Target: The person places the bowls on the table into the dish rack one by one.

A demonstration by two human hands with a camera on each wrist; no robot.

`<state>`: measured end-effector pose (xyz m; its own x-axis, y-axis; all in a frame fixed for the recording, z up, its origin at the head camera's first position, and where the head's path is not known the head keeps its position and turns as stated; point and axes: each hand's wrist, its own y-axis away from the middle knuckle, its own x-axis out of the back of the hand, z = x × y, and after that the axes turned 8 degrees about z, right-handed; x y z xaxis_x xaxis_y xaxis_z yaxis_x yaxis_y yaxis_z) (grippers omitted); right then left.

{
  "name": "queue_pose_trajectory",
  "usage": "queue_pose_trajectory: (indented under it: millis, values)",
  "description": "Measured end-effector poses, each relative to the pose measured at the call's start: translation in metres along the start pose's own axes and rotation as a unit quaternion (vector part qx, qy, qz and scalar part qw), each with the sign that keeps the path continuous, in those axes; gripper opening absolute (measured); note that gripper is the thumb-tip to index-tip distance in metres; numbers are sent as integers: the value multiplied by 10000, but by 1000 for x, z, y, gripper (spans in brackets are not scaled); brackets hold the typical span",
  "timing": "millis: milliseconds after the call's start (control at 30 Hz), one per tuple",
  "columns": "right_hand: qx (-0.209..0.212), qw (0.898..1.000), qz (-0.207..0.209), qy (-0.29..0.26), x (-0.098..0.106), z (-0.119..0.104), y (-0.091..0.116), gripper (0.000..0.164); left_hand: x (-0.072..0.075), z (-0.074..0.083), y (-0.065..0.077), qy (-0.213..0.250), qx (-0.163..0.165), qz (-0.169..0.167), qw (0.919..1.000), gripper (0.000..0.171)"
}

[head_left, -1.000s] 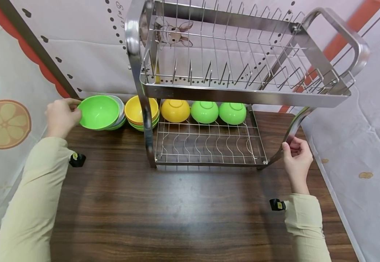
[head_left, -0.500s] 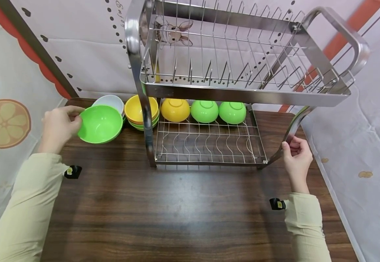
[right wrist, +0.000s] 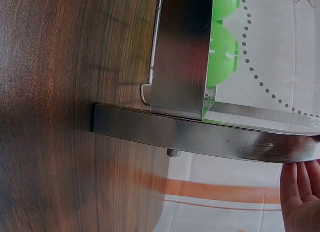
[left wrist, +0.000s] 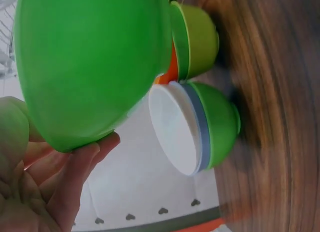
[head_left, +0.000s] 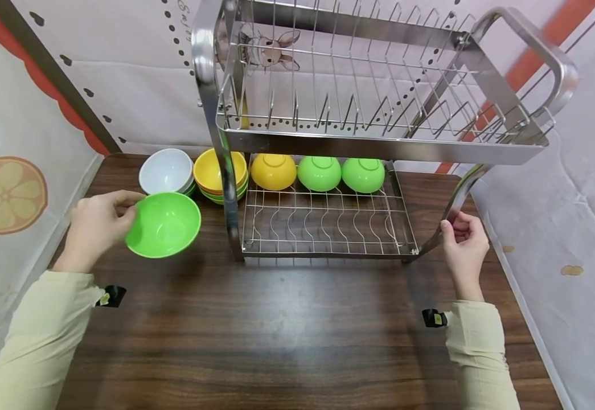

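My left hand (head_left: 101, 224) pinches the rim of a green bowl (head_left: 165, 225), held mouth up above the table in front of the stacks. In the left wrist view, thumb and fingers grip that bowl's edge (left wrist: 92, 66). Behind it stands a stack topped by a white bowl (head_left: 166, 171), with grey and green ones below it. My right hand (head_left: 465, 242) holds the right front leg of the metal dish rack (head_left: 379, 145). On the rack's lower tier, a yellow bowl (head_left: 274, 172) and two green bowls (head_left: 319, 173) sit upside down in a row.
Left of the rack stands another stack with a yellow bowl (head_left: 210, 171) on top, partly behind the rack's left leg. The upper tier (head_left: 358, 74) overhangs the lower one. Patterned cloth (head_left: 123, 74) hangs behind and at both sides of the wooden table (head_left: 277, 341).
The left hand has lifted the green bowl off the left stack and brought it nearer and slightly right, uncovering the white bowl. The right hand stays on the rack leg.
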<state>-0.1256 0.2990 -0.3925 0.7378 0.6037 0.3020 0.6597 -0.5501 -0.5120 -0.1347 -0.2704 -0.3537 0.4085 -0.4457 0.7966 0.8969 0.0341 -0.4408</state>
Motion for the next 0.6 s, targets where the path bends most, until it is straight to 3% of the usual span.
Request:
queue_pose_trajectory:
  millis: [133,300,600]
  values:
    - [9,10000,-11,-37,1,-11,2,27,-3,11,11,87,-56,-363,9993,21]
    - [10,10000,-16,-64,3,-32,6,26,-9,25,25,225,-397,-636,9969,20]
    - [-24,9999,-37,-118,4,-33,7,26,-19,49,46,463,-549,-1089,9915,19]
